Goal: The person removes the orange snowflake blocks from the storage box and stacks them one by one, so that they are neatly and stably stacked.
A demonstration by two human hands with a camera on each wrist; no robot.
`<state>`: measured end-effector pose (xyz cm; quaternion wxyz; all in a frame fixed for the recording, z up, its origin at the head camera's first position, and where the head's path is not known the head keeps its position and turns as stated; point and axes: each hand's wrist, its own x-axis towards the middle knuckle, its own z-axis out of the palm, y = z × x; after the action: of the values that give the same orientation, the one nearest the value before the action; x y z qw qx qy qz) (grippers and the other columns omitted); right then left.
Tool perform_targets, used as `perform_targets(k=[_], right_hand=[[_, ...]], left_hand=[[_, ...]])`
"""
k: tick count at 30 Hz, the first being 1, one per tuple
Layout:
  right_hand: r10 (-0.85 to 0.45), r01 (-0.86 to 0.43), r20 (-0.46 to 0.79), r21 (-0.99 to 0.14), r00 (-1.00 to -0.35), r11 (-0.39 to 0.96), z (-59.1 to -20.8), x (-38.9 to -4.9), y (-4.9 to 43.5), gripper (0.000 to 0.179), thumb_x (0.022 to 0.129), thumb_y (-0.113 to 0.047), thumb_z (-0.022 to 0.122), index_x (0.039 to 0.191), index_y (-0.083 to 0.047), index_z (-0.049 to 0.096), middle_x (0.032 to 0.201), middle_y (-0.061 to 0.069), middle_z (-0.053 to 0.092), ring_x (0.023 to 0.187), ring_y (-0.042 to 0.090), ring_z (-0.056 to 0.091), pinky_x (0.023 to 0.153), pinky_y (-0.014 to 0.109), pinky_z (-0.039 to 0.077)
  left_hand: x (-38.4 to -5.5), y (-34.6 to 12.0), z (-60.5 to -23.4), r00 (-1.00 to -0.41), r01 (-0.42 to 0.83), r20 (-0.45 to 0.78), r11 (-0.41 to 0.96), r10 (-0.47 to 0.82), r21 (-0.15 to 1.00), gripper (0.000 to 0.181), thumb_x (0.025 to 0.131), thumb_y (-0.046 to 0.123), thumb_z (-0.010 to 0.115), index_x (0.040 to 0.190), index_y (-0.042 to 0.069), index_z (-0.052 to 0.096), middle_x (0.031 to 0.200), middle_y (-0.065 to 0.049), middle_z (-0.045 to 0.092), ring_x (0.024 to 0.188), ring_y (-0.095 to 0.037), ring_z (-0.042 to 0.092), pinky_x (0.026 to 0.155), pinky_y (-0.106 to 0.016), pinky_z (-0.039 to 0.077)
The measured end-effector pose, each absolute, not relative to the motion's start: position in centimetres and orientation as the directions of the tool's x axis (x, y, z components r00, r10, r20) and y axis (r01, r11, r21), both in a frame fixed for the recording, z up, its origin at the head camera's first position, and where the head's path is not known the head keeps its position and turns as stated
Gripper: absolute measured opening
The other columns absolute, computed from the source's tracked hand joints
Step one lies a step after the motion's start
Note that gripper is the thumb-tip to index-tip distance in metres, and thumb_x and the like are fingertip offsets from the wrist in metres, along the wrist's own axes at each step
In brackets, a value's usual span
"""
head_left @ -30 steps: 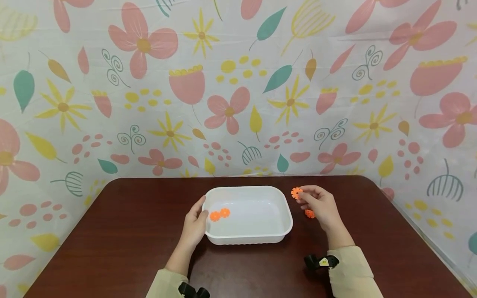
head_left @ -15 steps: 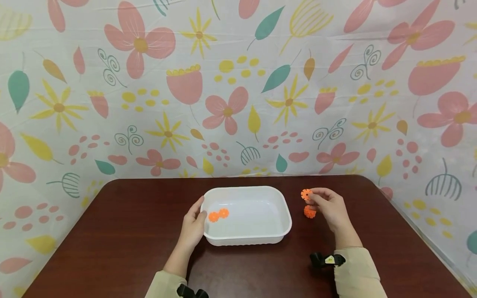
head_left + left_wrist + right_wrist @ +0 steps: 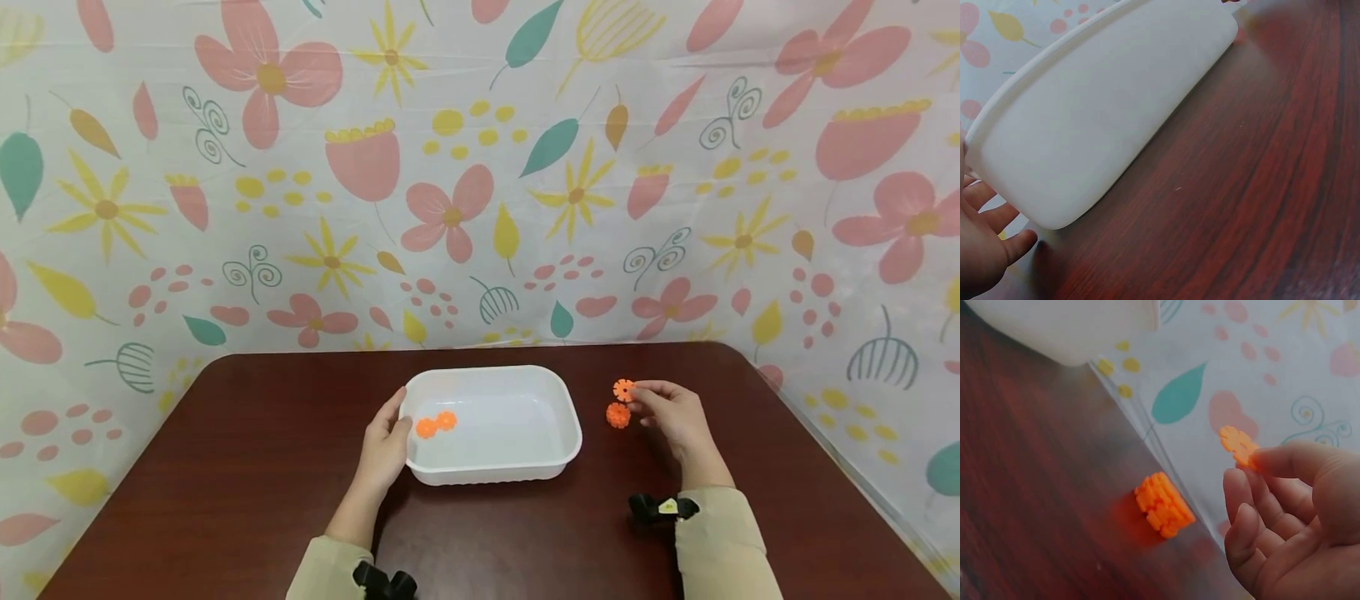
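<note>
My left hand (image 3: 384, 450) holds the left end of a white plastic tub (image 3: 491, 477), its thumb at the rim. In the left wrist view the fingers (image 3: 999, 216) lie against the tub's outer end. Two orange notched plastic discs (image 3: 437, 424) lie side by side inside, toward the left. Right of the tub, my right hand (image 3: 675, 418) pinches one orange notched disc (image 3: 622, 390) between thumb and fingertips. Just below that disc a short stack of similar orange discs (image 3: 1164, 505) stands on the table; the right wrist view shows its layered side.
The dark reddish-brown table (image 3: 225, 467) carries the tub and discs. Behind it hangs a white sheet (image 3: 480, 192) printed with flowers and leaves. A black wrist camera (image 3: 663, 508) sits at the right sleeve, another black camera (image 3: 384, 581) at the left.
My right hand, pinching the disc, has moved right, away from the tub, and the stack below has come into fuller view. The left hand stays at the tub's end.
</note>
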<state>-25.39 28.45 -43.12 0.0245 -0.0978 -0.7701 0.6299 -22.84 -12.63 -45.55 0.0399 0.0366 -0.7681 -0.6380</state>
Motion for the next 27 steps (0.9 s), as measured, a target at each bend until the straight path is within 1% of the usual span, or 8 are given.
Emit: perform_targets(k=[7,13,18,24,27], right_hand=[[0.158,0.162,-0.130,-0.963,-0.979,0.217,-43.4,-25.6,28.9,0.025,0.091,-0.027,0.062,0.106,-0.007,0.065,0.078,-0.010,0.070,0.074,0.006,0.066,0.061,0.024,0.053],[0.169,0.199,-0.161,-0.950,-0.972,0.240,-43.8,-25.4,28.8,0.026,0.089,-0.028,0.064,0.106,-0.008,0.066,0.075,-0.012,0.067,0.073,0.004,0.063,0.061,0.025,0.051],[0.185,0.215,-0.168,-0.938,-0.968,0.270,-44.1,-25.4,29.0,0.031,0.088,-0.029,0.065,0.109,-0.007,0.066,0.075,-0.011,0.066,0.071,0.004,0.062,0.061,0.025,0.051],[0.187,0.205,-0.151,-0.925,-0.971,0.319,-44.4,-25.6,29.2,0.039,0.088,-0.031,0.066,0.114,-0.002,0.064,0.075,-0.010,0.067,0.072,0.006,0.062,0.062,0.026,0.051],[0.191,0.209,-0.150,-0.915,-0.970,0.345,-44.6,-25.4,29.2,0.040,0.088,-0.029,0.065,0.115,0.000,0.064,0.076,-0.009,0.067,0.071,0.006,0.061,0.061,0.026,0.051]], left_hand=[[-23.1,-12.6,-45.6,-0.994,-0.002,0.018,0.189,-0.104,0.982,0.049,0.097,0.015,0.042,0.145,0.017,0.038,0.149,-0.013,0.038,0.129,-0.029,0.044,0.098,-0.046,0.046],[-22.8,-12.6,-45.6,-0.994,-0.010,0.012,0.196,-0.108,0.981,0.049,0.097,0.014,0.042,0.146,0.016,0.038,0.150,-0.013,0.037,0.130,-0.029,0.043,0.100,-0.046,0.045],[-22.7,-12.5,-45.6,-0.995,0.003,0.024,0.204,-0.102,0.979,0.049,0.097,0.014,0.042,0.146,0.015,0.038,0.149,-0.015,0.038,0.127,-0.030,0.046,0.097,-0.045,0.047],[-22.7,-12.6,-45.5,-0.994,0.001,0.022,0.194,-0.107,0.981,0.049,0.097,0.014,0.042,0.146,0.016,0.038,0.149,-0.014,0.037,0.129,-0.029,0.044,0.099,-0.046,0.045],[-22.6,-12.6,-45.5,-0.994,-0.010,0.012,0.196,-0.106,0.981,0.049,0.097,0.014,0.042,0.146,0.016,0.038,0.149,-0.014,0.037,0.130,-0.030,0.043,0.099,-0.047,0.045]])
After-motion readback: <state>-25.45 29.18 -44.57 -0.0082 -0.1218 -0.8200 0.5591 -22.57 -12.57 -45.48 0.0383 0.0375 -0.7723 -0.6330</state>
